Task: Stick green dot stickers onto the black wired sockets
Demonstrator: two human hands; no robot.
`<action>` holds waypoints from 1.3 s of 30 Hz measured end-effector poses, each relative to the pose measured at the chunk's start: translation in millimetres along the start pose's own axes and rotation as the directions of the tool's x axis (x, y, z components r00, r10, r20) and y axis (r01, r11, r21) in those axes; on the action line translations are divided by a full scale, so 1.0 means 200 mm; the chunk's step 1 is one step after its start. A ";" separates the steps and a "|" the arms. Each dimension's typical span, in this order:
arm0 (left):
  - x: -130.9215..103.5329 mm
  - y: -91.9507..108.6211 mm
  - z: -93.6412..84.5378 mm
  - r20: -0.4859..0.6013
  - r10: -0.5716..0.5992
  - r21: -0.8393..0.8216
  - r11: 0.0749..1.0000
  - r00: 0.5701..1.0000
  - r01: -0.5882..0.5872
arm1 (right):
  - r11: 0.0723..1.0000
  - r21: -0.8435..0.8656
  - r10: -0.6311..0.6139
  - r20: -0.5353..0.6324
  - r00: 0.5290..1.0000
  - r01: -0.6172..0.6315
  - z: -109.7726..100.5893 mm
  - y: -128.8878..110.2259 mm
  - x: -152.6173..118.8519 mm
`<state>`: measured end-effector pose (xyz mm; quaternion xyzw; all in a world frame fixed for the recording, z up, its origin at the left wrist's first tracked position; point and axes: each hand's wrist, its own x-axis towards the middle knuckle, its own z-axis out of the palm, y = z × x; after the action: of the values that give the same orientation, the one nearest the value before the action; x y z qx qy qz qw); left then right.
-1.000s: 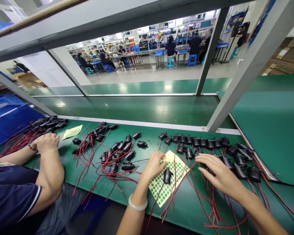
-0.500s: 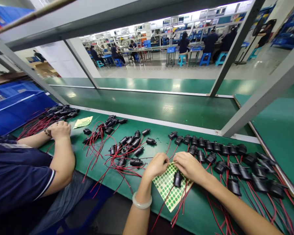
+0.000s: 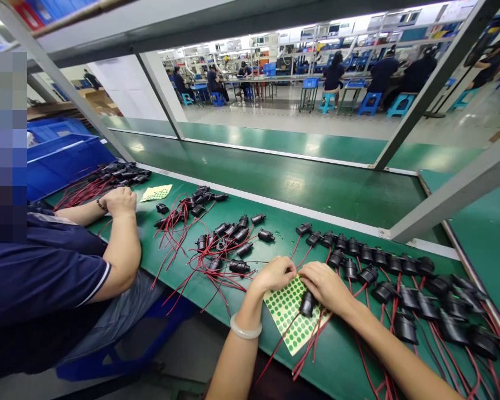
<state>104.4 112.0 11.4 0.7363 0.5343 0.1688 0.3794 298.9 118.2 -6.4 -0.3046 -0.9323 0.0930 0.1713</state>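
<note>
My left hand (image 3: 279, 273) is closed in a pinch at the top edge of a pale yellow sheet (image 3: 285, 328) of round green stickers. Right beside it, my right hand (image 3: 325, 286) has its fingers bent down onto the same edge, the fingertips of both hands nearly meeting. What lies exactly between the fingertips is hidden. A black cylindrical part (image 3: 307, 304) with red wires rests on the sheet, partly covered by my right hand. More red wires lie across the sheet's lower right.
Rows of black wired parts (image 3: 383, 291) stand to the right; a loose pile (image 3: 233, 236) lies to the left. A co-worker's hands (image 3: 120, 201) are near another sticker sheet (image 3: 156, 193) and a blue bin (image 3: 66, 166). A metal frame post (image 3: 454, 194) rises at the right.
The view has swung slightly, so the bench scene sits a little differently. Both hands stay at the sheet's top edge, with only small finger movement.
</note>
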 end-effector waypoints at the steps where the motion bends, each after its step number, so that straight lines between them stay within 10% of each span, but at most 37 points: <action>1: 0.00 0.00 0.00 0.006 0.000 -0.013 1.000 1.000 0.000 | 1.000 -0.002 -0.006 -0.001 1.000 0.006 0.00 0.00 0.00; 19: 0.03 -0.06 0.01 0.072 -0.009 -0.142 0.990 0.997 0.019 | 0.994 -0.067 -0.089 -0.046 0.995 0.086 0.05 0.04 0.01; 26: 0.01 -0.01 0.00 -0.073 -0.012 -0.039 0.999 0.997 0.009 | 0.993 0.103 -0.042 -0.161 0.986 0.059 0.03 0.03 0.00; 32: 0.01 -0.05 -0.19 -0.472 -0.092 0.131 0.976 0.877 0.173 | 0.954 0.297 0.128 -0.265 0.956 -0.045 -0.13 0.03 -0.04; 39: 0.12 -0.21 -0.38 -0.421 -0.098 0.229 0.951 0.902 0.210 | 0.878 0.464 0.273 -0.276 0.921 -0.121 -0.28 0.01 -0.07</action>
<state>35.7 169.6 26.3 0.6850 0.6759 0.2125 0.1696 331.6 115.1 40.8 -0.3641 -0.8081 0.2646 0.3800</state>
